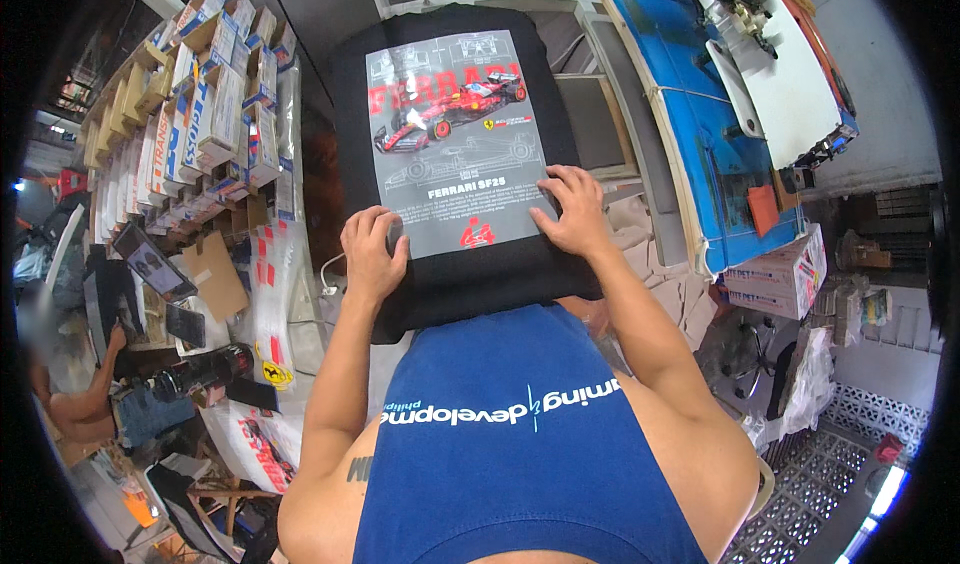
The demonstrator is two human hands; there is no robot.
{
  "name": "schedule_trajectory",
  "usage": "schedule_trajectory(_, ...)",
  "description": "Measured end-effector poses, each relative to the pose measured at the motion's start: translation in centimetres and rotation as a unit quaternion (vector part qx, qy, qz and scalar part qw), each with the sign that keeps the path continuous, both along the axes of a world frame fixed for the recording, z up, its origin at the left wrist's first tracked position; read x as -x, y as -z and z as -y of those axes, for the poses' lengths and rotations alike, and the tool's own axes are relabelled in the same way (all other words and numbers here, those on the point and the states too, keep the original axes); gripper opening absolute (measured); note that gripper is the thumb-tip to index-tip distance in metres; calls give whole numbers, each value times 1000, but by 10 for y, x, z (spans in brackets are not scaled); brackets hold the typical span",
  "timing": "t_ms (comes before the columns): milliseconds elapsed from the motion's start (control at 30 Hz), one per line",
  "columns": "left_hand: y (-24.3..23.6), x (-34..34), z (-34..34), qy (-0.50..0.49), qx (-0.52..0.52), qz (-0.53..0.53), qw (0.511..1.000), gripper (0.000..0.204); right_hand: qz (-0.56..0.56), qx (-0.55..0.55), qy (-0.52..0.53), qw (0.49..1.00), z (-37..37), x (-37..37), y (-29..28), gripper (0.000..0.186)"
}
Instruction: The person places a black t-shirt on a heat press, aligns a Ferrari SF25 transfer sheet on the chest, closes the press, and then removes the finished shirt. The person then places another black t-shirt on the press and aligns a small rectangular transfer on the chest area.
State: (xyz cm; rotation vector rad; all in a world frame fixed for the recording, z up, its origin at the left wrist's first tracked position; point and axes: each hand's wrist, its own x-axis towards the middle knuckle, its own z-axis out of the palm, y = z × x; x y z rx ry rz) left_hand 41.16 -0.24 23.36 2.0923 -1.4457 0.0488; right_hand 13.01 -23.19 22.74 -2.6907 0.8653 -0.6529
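Printed sheet (455, 159): laid flat on black garment (470, 286) at twelve o'clock, placing seemingly done. Left hand (373, 254) near its seven-o'clock edge, right hand (573, 214) at four o'clock; apart, clamped on nothing. No corner visibly lifted. Pressing, done or left: impossible to tell.

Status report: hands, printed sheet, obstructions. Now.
Left hand at lower left edge of printed sheet, right hand at lower right. Sheet on black fabric. No loose object seen on top.
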Motion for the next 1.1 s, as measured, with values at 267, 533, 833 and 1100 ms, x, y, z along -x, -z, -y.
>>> schedule_trajectory(267,53,-160,69,-146,48,-660,735,54,224,-634,244,699,149,-36,45,62)
schedule_trajectory(533,132,-251,143,-187,299,-638,685,76,424,-728,77,534,233,-102,67,79)
schedule_trajectory(833,129,-295,127,-153,323,-772,525,44,556,-648,209,476,303,-103,81,46)
schedule_trajectory(1100,131,-286,137,-208,413,-697,548,40,529,-652,225,494,306,-100,72,45)
